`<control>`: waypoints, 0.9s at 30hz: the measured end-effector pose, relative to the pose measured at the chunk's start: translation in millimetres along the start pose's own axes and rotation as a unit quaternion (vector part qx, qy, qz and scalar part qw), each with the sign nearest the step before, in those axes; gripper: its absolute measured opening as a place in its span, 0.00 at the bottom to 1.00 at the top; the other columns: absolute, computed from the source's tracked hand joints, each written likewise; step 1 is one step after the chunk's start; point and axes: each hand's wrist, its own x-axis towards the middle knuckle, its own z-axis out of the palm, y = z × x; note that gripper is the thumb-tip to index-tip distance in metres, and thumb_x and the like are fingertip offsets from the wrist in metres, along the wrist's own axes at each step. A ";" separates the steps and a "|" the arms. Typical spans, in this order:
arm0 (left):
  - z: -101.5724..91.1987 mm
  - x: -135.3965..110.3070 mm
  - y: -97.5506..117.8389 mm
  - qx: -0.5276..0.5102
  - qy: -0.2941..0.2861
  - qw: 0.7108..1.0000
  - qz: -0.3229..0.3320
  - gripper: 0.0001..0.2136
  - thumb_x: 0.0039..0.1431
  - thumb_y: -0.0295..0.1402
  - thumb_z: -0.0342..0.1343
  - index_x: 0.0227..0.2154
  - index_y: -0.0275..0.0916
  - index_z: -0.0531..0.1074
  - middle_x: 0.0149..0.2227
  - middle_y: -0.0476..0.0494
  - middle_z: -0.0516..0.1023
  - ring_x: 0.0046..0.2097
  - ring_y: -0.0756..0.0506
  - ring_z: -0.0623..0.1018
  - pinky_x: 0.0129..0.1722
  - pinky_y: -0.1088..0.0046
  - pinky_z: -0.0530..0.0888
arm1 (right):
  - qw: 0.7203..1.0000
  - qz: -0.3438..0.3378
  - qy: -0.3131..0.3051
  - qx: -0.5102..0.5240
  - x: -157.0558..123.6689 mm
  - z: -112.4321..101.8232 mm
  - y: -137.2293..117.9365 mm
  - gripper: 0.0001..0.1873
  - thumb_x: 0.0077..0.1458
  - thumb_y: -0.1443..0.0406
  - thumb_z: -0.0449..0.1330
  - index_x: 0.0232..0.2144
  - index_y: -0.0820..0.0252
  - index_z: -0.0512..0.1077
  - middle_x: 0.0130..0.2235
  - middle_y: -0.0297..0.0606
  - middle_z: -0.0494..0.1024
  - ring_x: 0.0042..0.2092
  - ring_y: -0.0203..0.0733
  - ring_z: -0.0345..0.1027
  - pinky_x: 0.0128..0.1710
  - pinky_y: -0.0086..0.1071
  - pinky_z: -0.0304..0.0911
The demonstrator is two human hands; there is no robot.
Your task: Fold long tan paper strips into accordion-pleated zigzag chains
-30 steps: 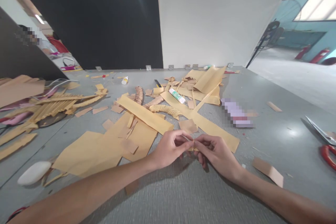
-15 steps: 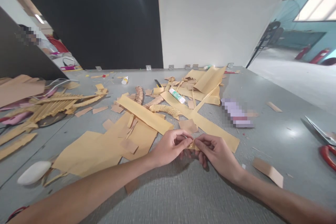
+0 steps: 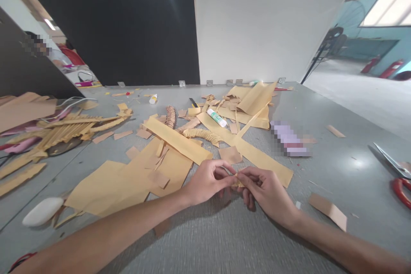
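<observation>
Between my fingertips is a small piece of yellow-brown paper (image 3: 238,182), mostly hidden by the fingers. My left hand (image 3: 210,182) pinches it from the left, thumb and forefinger closed. From the other side my right hand (image 3: 261,186) pinches the same piece, its thumb almost touching the left thumb. Just beyond the hands lie a brown paper square (image 3: 230,154) and a long yellow-brown paper strip (image 3: 269,160). A pleated paper curl (image 3: 205,135) and a glue stick (image 3: 216,117) rest farther back.
Red-handled scissors (image 3: 401,190) lie at the right edge. A white computer mouse (image 3: 43,212) sits at the left by large paper sheets (image 3: 105,188). A cutter knife (image 3: 193,102) lies among scraps. Upright black and white panels (image 3: 276,25) border the table's back. One person is far left.
The paper between my fingers shows less than before, and my fingertips have shifted slightly around it. Nothing else on the table has visibly moved.
</observation>
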 end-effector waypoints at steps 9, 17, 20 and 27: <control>0.3 1.0 1.9 0.015 -0.005 1.000 -0.011 0.19 0.58 0.50 0.62 0.37 0.36 0.74 0.28 0.43 0.80 0.26 0.48 0.77 0.20 0.78 0.66 | 0.999 -0.014 0.044 -0.017 -4.5 2.5 1.1 0.17 0.64 0.49 0.58 0.38 0.55 0.64 0.19 0.28 0.74 0.17 0.36 0.66 0.17 0.27 0.61; -1.1 3.0 7.0 -0.015 -0.057 0.998 -0.005 0.19 0.61 0.50 0.60 0.36 0.35 0.75 0.31 0.42 0.81 0.28 0.47 0.80 0.22 0.78 0.65 | 0.997 -0.057 0.036 -0.025 -4.6 2.5 0.8 0.16 0.67 0.50 0.54 0.40 0.56 0.65 0.27 0.34 0.79 0.23 0.36 0.69 0.21 0.28 0.65; 0.3 1.3 6.8 -0.021 -0.031 0.999 -0.014 0.20 0.61 0.51 0.58 0.36 0.36 0.73 0.31 0.42 0.81 0.28 0.47 0.80 0.19 0.79 0.61 | 0.997 -0.055 0.038 -0.025 -3.3 1.9 -0.1 0.16 0.67 0.50 0.55 0.41 0.56 0.67 0.26 0.33 0.77 0.23 0.35 0.68 0.21 0.27 0.64; 1.6 3.2 11.2 0.000 0.023 0.999 0.049 0.18 0.62 0.47 0.60 0.29 0.35 0.76 0.27 0.47 0.75 0.28 0.51 0.71 0.29 0.76 0.66 | 0.997 -0.050 0.045 -0.025 -5.5 0.3 -3.5 0.16 0.64 0.50 0.58 0.39 0.57 0.68 0.26 0.31 0.72 0.23 0.34 0.65 0.21 0.27 0.61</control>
